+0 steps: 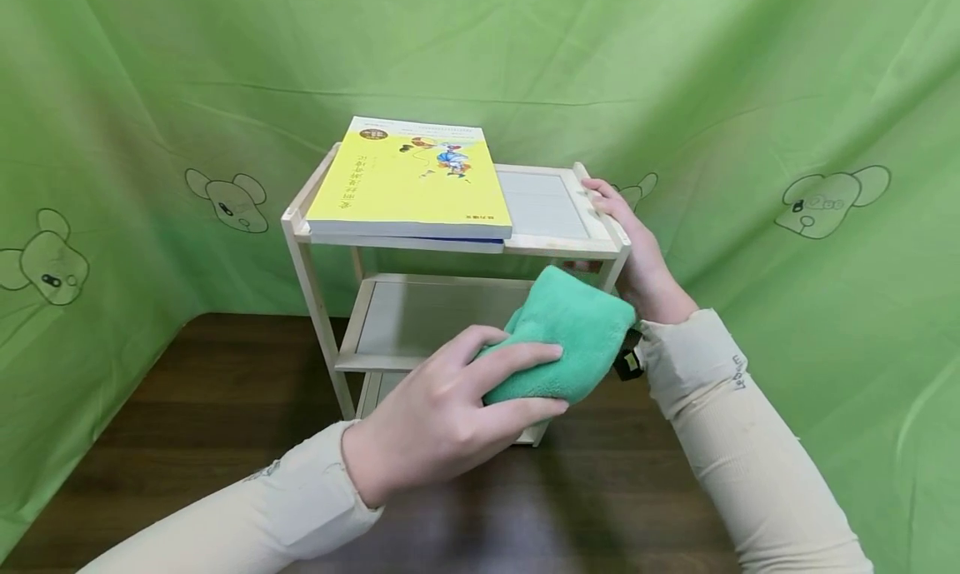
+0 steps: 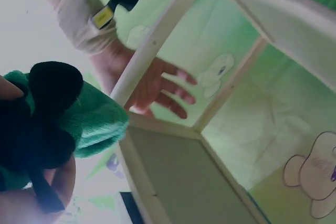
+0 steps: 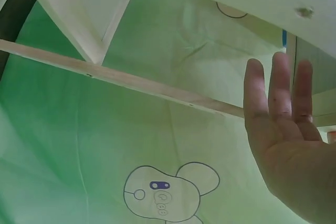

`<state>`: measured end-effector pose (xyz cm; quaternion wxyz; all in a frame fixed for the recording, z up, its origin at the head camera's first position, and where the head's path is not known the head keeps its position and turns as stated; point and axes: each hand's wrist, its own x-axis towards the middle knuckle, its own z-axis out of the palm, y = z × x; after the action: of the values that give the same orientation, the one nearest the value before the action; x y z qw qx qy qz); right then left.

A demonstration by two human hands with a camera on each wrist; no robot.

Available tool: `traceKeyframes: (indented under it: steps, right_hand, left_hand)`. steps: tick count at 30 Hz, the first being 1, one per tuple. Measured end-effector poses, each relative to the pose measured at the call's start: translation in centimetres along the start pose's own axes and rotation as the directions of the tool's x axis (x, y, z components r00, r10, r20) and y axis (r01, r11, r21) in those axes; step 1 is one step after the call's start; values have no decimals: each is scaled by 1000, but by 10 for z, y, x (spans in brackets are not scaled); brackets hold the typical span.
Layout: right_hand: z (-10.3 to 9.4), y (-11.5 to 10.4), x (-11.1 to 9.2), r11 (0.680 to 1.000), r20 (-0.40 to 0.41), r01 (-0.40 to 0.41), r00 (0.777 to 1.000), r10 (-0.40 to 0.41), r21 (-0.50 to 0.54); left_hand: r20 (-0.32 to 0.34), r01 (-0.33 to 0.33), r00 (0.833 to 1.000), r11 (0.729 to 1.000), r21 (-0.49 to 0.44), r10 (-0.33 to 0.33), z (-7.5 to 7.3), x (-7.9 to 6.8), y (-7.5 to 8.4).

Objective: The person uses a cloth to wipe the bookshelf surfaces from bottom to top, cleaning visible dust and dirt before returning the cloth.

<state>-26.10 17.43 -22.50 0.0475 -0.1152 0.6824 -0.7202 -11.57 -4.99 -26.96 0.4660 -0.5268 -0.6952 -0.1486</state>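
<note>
My left hand grips a folded green cloth, holding it in front of the right part of a wooden shelf. The cloth also shows at the left of the left wrist view, partly behind a dark shape. At the shelf's right end, my right hand holds the top edge, with digits over the rail and others beneath. Three fingers reach fairly straight under the top board in the right wrist view. A yellow-covered book lies on the top tier over another book.
The shelf has lower tiers, including a middle board. Green curtains with mouse-like drawings hang behind and at both sides. Dark wooden flooring lies below. A black device sits at the right wrist.
</note>
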Motion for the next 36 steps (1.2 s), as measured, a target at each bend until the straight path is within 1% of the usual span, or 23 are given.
traceKeyframes:
  steps: [4,7,18,20,25,28,31,33,36]
  right_hand:
    - [-2,0,-1,1000,1,10,1000,-10,11]
    - [-2,-1,-1,999,1,6,1000,-6,32]
    - [-3,0,1,998,-2,13,1000,-13,62]
    - [-3,0,1,998,-4,12,1000,-12,57]
    - [-3,0,1,999,-12,16,1000,-16,30]
    - [-3,1,1,999,-10,24,1000,-24,27]
    - [-4,2,0,999,-6,31,999,-31,37]
    - [-4,3,0,998,-2,37,999,-37,45]
    - [-4,4,0,998,-5,38,999,-38,43]
  left_hand:
    - [45,32,999,999,-20,-31,1,-12,4]
    - [67,45,997,998,-38,-43,3,-23,7]
    - [121,67,991,992,-104,-54,17,-76,17]
    - [129,57,991,993,-107,-43,20,-85,19]
    - [149,2,989,994,-105,14,25,-106,24]
    - [157,-24,987,994,-107,41,27,-115,28]
    - [151,-47,986,992,-115,65,30,-122,32]
    - [149,-53,986,991,-122,71,34,-127,36]
    - [168,-31,984,990,-135,53,41,-141,43]
